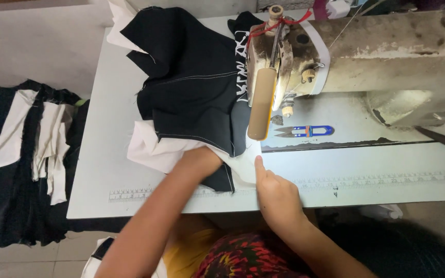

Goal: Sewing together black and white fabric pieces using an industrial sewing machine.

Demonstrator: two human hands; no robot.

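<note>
White surface (104,170) fills the middle of the view, with a worn cream sewing machine (387,56) standing along its far right part. Black cloth (191,87) with white stitch lines lies spread on the surface, reaching from the far edge down to the hands and running under the machine's head. White lining (150,149) shows from beneath its near edge. The left hand (202,157) is pushed in under the black cloth, between it and the white lining; its fingers are hidden there, so I cannot tell whether they are apart or together. The right hand (276,193) rests on the surface just right of the cloth's near corner, its fingers curled together into a loose fist with only the thumb stretched out, the tip touching white fabric below the needle area; it grips nothing that shows. Beyond the right hand's fingers, a tan lever (261,103) hangs down the front of the machine head. Further right of it lie small blue thread snips (307,131) on the machine bed. A printed ruler strip (387,180) runs along the near edge of the surface, passing under both hands. Far left of the left hand, off the surface and lower down, a pile (27,154) of black and white cut pieces lies stacked.
</note>
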